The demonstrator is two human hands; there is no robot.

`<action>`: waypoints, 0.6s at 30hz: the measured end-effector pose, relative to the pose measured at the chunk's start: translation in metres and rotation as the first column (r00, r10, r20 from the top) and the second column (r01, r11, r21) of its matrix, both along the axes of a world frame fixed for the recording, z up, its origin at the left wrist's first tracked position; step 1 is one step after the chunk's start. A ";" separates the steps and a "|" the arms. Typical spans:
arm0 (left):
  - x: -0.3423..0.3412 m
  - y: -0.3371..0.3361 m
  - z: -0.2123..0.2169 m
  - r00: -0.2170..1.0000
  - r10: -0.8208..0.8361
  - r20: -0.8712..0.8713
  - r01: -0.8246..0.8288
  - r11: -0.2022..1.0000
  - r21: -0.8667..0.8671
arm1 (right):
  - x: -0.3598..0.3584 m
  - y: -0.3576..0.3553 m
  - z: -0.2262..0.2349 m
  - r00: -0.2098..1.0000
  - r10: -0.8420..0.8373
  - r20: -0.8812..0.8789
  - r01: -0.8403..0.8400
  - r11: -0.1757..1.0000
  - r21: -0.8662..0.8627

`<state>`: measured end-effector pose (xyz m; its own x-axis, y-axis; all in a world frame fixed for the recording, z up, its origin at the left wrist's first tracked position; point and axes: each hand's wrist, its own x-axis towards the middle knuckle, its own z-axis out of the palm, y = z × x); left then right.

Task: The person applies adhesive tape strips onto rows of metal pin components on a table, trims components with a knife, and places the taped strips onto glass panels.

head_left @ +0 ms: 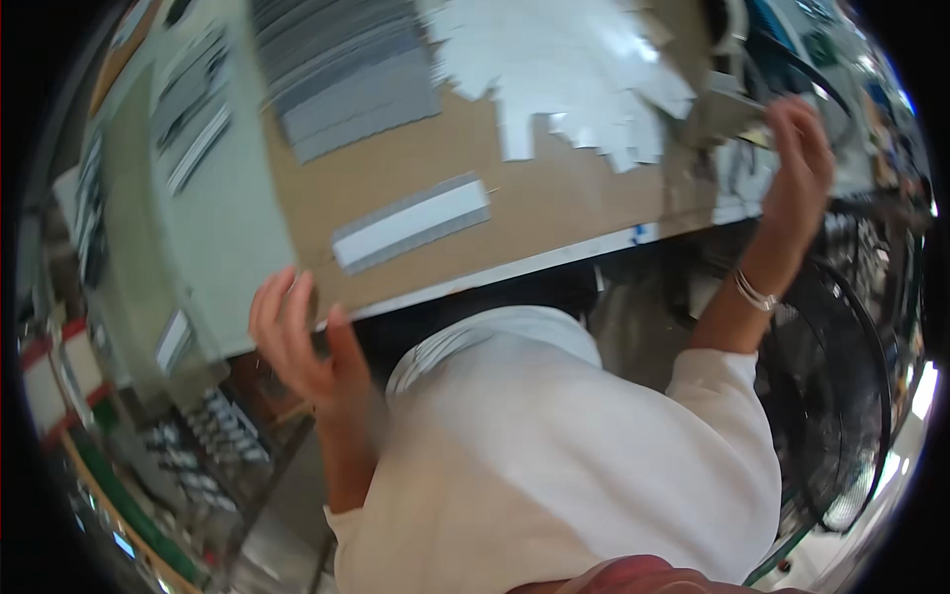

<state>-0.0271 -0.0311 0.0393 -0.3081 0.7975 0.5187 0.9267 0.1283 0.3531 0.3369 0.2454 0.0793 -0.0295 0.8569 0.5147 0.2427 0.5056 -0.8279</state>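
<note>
Grey-and-white strip (pixel 411 223): lies flat and apart from both hands on the brown board (pixel 584 213), near the table's front edge, toward its left end.
Left hand (pixel 315 358): open, fingers spread, holding nothing visible; just beside the front edge.
Right hand (pixel 798 183): fingers bent near a pale block (pixel 727 104) at the board's right edge; grip cannot be told.
Strip risk: a low sweep of the left hand could push it over the front edge.
Pile risk: overlapping white pieces (pixel 564 69) could slide if the right forearm catches them.
Materials: white pieces smooth, glossy, ragged in outline; grey strips (pixel 356 89) matte, straight-edged, layered.
</note>
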 end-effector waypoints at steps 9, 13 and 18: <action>0.004 0.003 -0.004 0.996 -0.023 0.087 0.010 0.990 0.144 | 0.024 -0.013 -0.050 0.961 -0.171 0.217 0.165 0.985 0.046; 0.008 0.014 0.006 0.992 -0.065 0.103 0.056 0.995 0.088 | 0.008 -0.058 -0.046 0.911 -0.128 0.393 0.098 0.991 0.095; 0.036 0.041 0.017 0.917 -0.272 0.290 0.281 0.960 0.012 | -0.124 -0.114 -0.012 0.691 0.628 0.358 -0.606 0.773 -0.185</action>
<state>0.0085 0.0102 0.0559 -0.2046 0.8858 0.4164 0.7869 -0.1042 0.6082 0.2128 0.1315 0.0677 -0.7422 0.5983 0.3020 0.1864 0.6171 -0.7645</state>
